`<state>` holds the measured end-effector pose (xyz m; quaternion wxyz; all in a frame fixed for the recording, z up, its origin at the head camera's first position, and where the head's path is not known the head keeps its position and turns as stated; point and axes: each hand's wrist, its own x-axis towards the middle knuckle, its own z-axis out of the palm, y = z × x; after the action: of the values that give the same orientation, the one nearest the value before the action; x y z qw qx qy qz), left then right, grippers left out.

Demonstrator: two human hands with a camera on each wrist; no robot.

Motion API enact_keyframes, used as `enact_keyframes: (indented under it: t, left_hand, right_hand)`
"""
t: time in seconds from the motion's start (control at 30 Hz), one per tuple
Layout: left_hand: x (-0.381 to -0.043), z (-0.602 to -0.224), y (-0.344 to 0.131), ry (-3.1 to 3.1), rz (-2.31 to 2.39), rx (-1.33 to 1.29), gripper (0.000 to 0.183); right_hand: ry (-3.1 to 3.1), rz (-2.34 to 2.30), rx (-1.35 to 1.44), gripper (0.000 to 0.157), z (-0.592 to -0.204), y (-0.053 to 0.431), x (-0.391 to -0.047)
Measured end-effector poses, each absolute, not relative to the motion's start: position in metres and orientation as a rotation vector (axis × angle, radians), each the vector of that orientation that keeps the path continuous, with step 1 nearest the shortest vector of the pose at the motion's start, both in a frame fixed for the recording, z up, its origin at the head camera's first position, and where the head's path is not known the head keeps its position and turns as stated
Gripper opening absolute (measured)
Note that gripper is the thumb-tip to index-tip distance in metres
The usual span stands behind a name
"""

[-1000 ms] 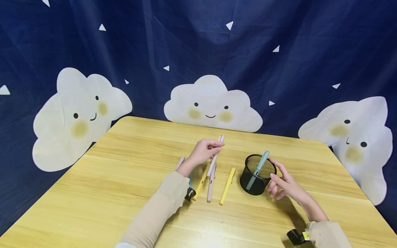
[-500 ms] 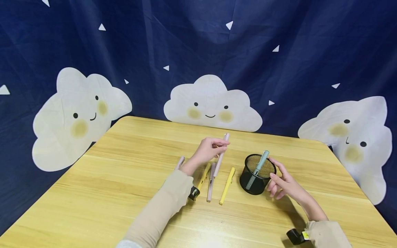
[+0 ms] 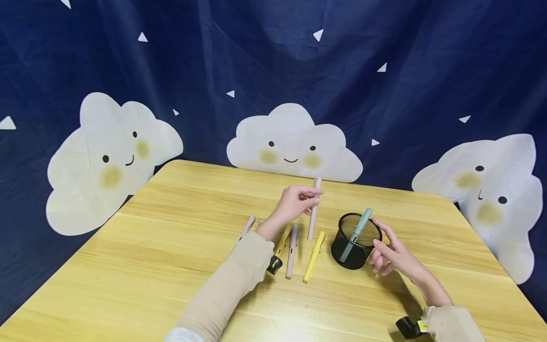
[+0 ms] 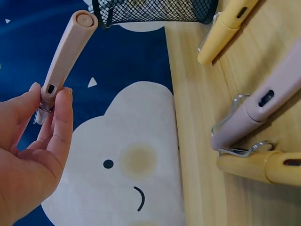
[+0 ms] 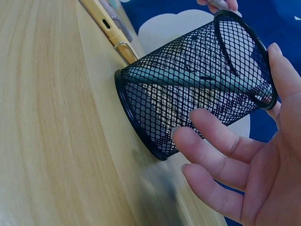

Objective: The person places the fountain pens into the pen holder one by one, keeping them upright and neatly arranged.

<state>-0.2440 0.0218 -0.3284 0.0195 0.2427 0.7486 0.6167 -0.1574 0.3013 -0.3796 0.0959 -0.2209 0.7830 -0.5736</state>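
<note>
My left hand (image 3: 295, 205) pinches a pale pink pen (image 3: 314, 213) between thumb and fingers, above the table and left of the pen holder. In the left wrist view the pen (image 4: 70, 52) shows its barrel end, its clip end lying among the fingers. The black mesh pen holder (image 3: 352, 256) stands upright, with a teal pen (image 3: 362, 222) leaning inside. My right hand (image 3: 395, 256) holds the holder's rim at its right side. Its other fingers (image 5: 211, 155) curl beside the mesh in the right wrist view.
On the wooden table (image 3: 149, 266) lie a yellow pen (image 3: 314, 257), a lilac pen (image 3: 292, 251) and another yellow pen (image 3: 283, 241). One more lilac pen (image 3: 248, 225) is partly hidden by the left arm. A dark blue curtain (image 3: 273, 61) with clouds hangs behind.
My left hand has carried the pink pen rightward and slightly up, toward the holder, and the pen is now more upright. The right hand and the holder have stayed put.
</note>
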Motion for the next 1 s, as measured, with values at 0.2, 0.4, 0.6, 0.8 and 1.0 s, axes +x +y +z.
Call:
enact_keyframes:
  t: [0.2,0.4,0.6,0.8,1.0]
  left_hand:
    - [-0.244,-0.324,0.028,2.307,1.948,0.76,0.024]
    - [-0.243,-0.318,0.033,2.31,1.953,0.775,0.022]
    - [-0.244,-0.313,0.038,2.324,1.984,0.798,0.02]
    - [-0.243,-0.312,0.045,2.319,2.042,0.84,0.019]
    - [-0.242,-0.31,0.053,2.317,2.109,0.871,0.018]
  right_hand:
    - [2.311,-1.705,-0.657,0.052,-0.38,0.302,-0.157]
    - [2.306,-1.706,-0.655,0.052,-0.38,0.302,-0.158]
    - [2.309,-1.708,-0.652,0.052,-0.38,0.302,-0.157]
    - [2.317,-1.706,-0.647,0.052,-0.381,0.301,-0.157]
    - [2.311,-1.707,-0.654,0.052,-0.38,0.301,-0.157]
